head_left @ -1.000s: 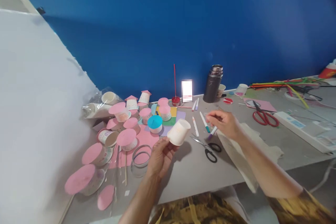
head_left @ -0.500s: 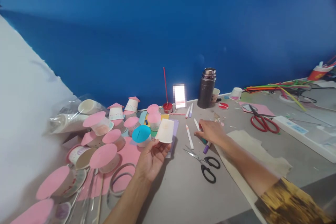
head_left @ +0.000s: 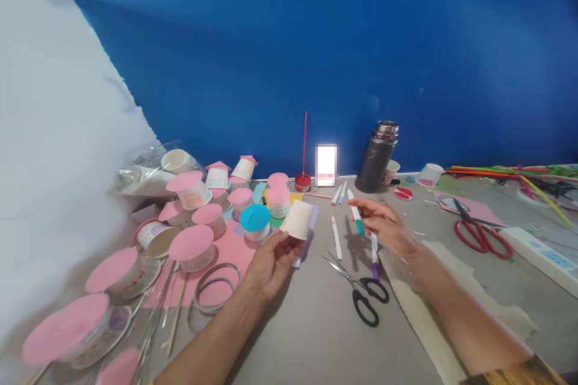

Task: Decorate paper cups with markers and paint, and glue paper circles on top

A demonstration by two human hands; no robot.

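My left hand is closed on a plain white paper cup, holding it by its lower rim, upside down and slightly tilted. Between the fingers of my right hand is a white marker with a green end, raised a little above the table. Just below that hand lies a purple-ended marker. Another marker, with a pale orange tip, rests between the hands. Black-handled scissors lie open in front of them.
Several decorated paper cups with pink discs crowd the left, one with a blue disc. At the back stand a dark flask and a red stick in a round base. Red-handled scissors and a power strip lie right.
My right hand has picked the green-ended marker up off the table. My left hand still holds the cup. The view has shifted left, so things appear further right.
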